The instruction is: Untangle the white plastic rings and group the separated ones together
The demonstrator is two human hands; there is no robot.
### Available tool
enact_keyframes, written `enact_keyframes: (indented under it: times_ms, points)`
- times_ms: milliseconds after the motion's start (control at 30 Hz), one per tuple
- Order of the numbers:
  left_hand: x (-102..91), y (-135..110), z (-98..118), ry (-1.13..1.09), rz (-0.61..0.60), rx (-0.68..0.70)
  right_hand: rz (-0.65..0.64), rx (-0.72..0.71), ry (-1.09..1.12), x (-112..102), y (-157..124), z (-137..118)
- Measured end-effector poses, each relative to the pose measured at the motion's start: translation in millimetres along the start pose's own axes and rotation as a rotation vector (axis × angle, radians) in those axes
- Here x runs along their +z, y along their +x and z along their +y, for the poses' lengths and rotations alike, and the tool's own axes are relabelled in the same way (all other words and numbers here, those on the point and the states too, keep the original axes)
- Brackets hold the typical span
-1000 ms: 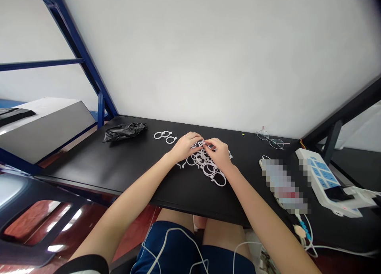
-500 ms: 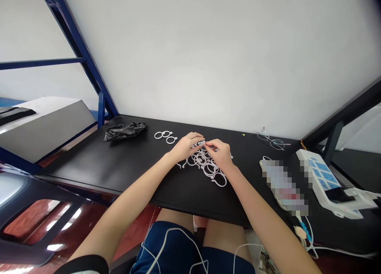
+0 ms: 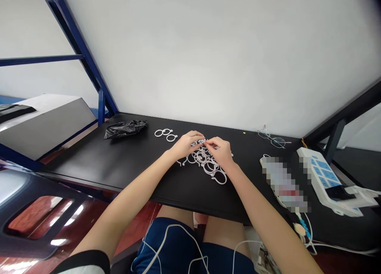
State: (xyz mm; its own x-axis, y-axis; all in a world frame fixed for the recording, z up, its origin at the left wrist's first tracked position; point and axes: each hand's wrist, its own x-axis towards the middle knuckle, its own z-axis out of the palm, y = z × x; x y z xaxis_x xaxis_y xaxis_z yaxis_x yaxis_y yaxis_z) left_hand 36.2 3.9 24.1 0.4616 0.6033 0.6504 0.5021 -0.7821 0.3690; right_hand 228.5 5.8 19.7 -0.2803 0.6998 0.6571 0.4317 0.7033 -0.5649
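A pile of white plastic rings [image 3: 210, 167], like curtain rings, some of them with a gap, lies on the black table [image 3: 127, 171]. Over the far side of this pile, my left hand [image 3: 188, 143] and my right hand [image 3: 219, 149] meet fingertip to fingertip. Both pinch a white ring [image 3: 204, 141] between thumb and fingers; most of it is covered by the fingers and the pile behind. To the left, apart from the pile, three closed white rings [image 3: 171, 138] lie close together.
A crumpled black plastic bag [image 3: 125, 129] lies at the back left. On the right are eyeglasses [image 3: 278, 142], a blurred-out phone [image 3: 282, 182] on a cable, and a white power strip [image 3: 327, 179] with plugs. A white wall [image 3: 190, 60] stands behind the table.
Both hands stay in nearly the same place, with the fingertips still together at the ring. The whole view has shifted very slightly.
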Motion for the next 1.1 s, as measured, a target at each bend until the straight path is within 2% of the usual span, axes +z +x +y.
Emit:
enact_keyframes:
  times_ms: [1100]
  points:
    - [0.3, 0.3, 0.4, 0.005, 0.015, 0.011, 0.018, -0.013, -0.005, 1.1, -0.3, 1.1]
